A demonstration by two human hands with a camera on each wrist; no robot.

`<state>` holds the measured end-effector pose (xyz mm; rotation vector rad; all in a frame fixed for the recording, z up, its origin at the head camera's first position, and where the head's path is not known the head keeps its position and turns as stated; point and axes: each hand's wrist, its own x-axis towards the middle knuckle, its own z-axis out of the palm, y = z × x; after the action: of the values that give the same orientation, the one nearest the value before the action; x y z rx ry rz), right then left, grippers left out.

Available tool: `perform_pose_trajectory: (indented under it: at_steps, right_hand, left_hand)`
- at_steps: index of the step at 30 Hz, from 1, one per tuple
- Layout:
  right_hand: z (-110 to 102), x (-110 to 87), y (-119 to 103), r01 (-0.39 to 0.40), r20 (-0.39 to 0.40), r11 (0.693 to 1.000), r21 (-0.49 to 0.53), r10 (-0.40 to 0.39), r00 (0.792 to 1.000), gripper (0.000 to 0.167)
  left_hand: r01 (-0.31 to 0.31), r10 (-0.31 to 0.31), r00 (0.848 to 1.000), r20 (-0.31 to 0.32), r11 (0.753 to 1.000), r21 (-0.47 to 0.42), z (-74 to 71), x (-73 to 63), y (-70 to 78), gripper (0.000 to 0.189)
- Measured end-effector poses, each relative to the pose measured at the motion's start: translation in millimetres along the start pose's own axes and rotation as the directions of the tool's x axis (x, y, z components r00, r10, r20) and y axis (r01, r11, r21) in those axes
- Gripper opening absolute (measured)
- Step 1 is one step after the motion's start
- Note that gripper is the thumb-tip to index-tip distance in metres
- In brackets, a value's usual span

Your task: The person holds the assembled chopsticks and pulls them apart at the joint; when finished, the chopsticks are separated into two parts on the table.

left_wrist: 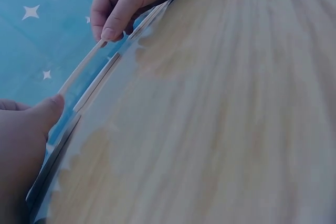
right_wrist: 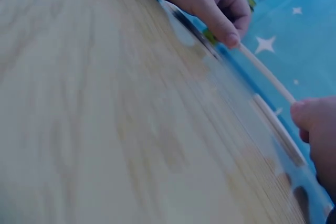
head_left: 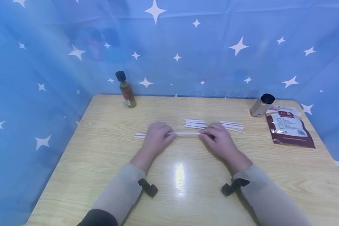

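Note:
A thin white stick point(head_left: 187, 133) spans the gap between both hands, lying level from left to right. My left hand point(head_left: 158, 135) pinches its left end between thumb and fingertips, and my right hand point(head_left: 218, 140) pinches the other end. In the left wrist view the stick point(left_wrist: 84, 66) shows raised above the tabletop. More white sticks point(head_left: 139, 135) lie under and beside the left hand, partly hidden by it. Just behind the hands are a middle row of sticks point(head_left: 195, 123) and a right row point(head_left: 232, 125), several in each.
A dark sauce bottle point(head_left: 127, 93) with a black cap stands at the back left of the wooden table point(head_left: 101, 150). At the back right are a black-lidded shaker jar point(head_left: 260, 106) and a maroon packet point(head_left: 289, 127). A blue star-patterned curtain point(head_left: 169, 40) hangs behind.

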<state>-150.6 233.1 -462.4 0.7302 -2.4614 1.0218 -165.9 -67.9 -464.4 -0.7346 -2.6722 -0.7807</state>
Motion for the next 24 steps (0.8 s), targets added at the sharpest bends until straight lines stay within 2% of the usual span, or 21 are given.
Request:
perform_pose_trajectory:
  at_steps: [7,17,24]
  right_hand:
    - [-20.3,-7.3,14.1,0.021,-0.016,0.999,-0.046,-0.022,1.000,0.013]
    - [-45.9,-20.6,29.7,-0.047,-0.009,0.995,-0.086,0.046,0.999,0.012]
    - [-63.7,-32.1,39.9,-0.073,-0.021,0.990,-0.119,0.071,0.997,0.015]
  left_hand:
    - [-0.077,0.077,0.996,0.038,0.997,0.002,13.6,13.5,14.9,0.018]
    - [-0.113,0.110,0.990,0.088,0.993,0.031,31.6,28.9,37.4,0.020]
    - [-0.177,0.174,0.983,0.065,0.983,0.044,42.6,40.9,53.4,0.018]
